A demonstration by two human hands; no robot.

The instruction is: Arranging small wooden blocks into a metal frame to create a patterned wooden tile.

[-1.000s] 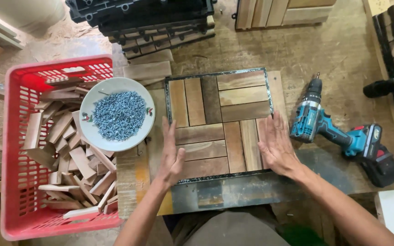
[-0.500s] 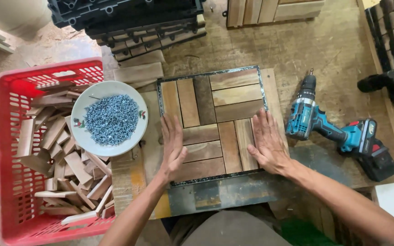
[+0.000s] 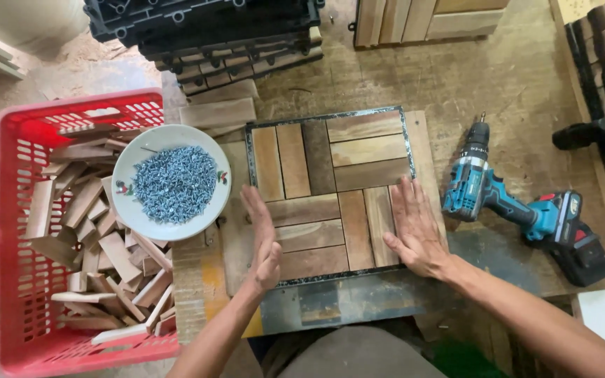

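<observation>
Both hands flat on wooden tile (image 3: pixel 330 189)
Left hand (image 3: pixel 264 238) on tile's left edge, fingers together; right hand (image 3: pixel 414 227) on its right edge, fingers slightly spread; screw bowl (image 3: pixel 171 182) left of tile, drill (image 3: pixel 519 206) right

On my left I see a red plastic crate (image 3: pixel 15 231) heaped with short wooden offcuts (image 3: pixel 99 245), and a white bowl of silver screws (image 3: pixel 171 182) resting on its right rim. A teal cordless drill (image 3: pixel 519 203) lies on the bench to my right. Up top, black plastic grid bases (image 3: pixel 204 28) sit stacked beside loose wooden slats (image 3: pixel 218 112).
</observation>
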